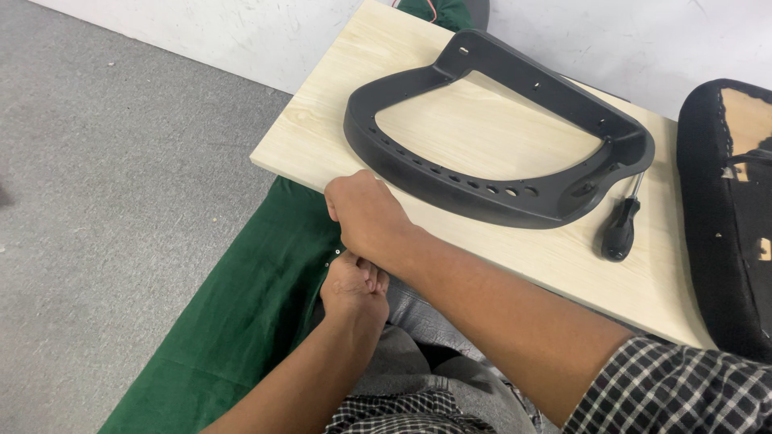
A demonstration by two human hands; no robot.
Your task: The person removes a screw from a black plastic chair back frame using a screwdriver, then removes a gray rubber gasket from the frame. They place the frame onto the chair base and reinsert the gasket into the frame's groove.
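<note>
Left hand (354, 285) near, fingers curled together over tiny screws (336, 254) on green cloth (241, 313). Right hand (366, 213) fisted at wooden board (322, 128) edge. Black frame (490, 193), screwdriver (621, 227) farther right.

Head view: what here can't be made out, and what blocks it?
- Anything held in the left hand or right hand: the fingers curl under, backs toward the camera.
- Screwdriver tip: tucked under the black plastic frame.
- Black seat cushion: cut off by the right edge.
- Green cloth: partly covered by the wooden board and the arms.
- Small specks beside the left hand: too small to identify.
</note>
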